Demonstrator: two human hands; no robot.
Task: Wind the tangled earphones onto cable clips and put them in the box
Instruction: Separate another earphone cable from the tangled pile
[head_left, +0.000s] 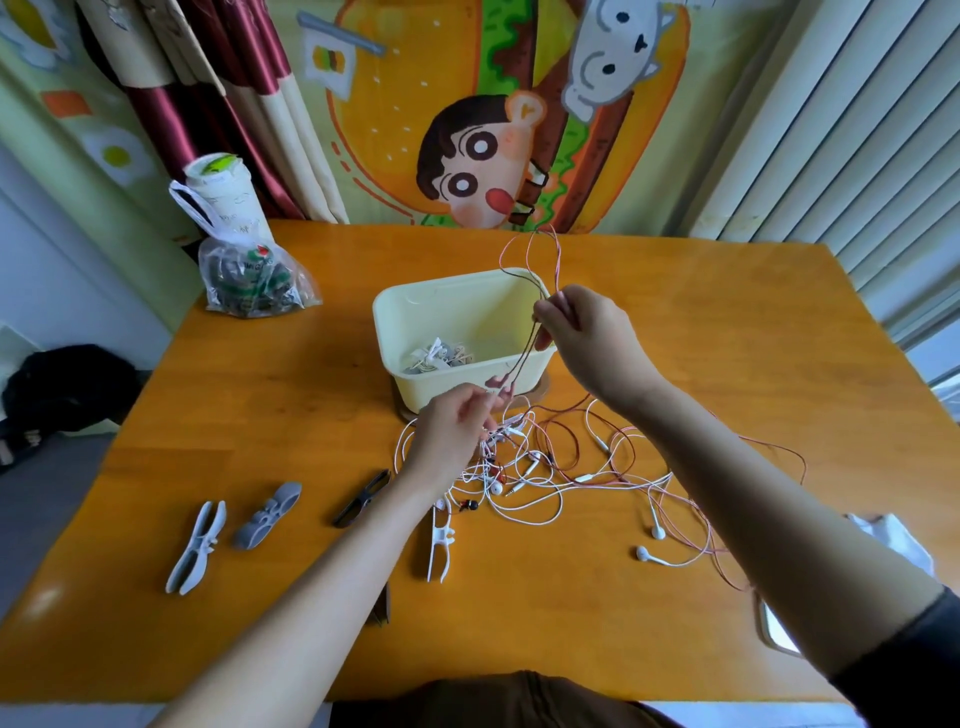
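Our 2 forearms reach out over the orange table (727, 338) toward the heap. Our right hand (587, 332) is raised beside the near right corner of the cream box (452, 387), thumb and fingers pinched on the red earphone cable (523, 358). The cable's loop stands above that hand, and 2 strands hang down to our left hand (457, 431).

The left hand sits just over the tangle of white earphones (524, 480), fingers curled. It seems to pinch the red earbud end, though the exact contact is too small to read.

We judge this to be the untangling step. The red set is partly lifted, but much of its cable lies threaded through the white cords on the table. The next move calls for drawing it free slowly, without tightening knots, then taking a clip. The white clip (440, 545) beside the heap is closest; the black clip (363, 496), grey clip (267, 514) and pale clip (196, 545) lie further left. Wound earphones (436, 358) already lie in the box.
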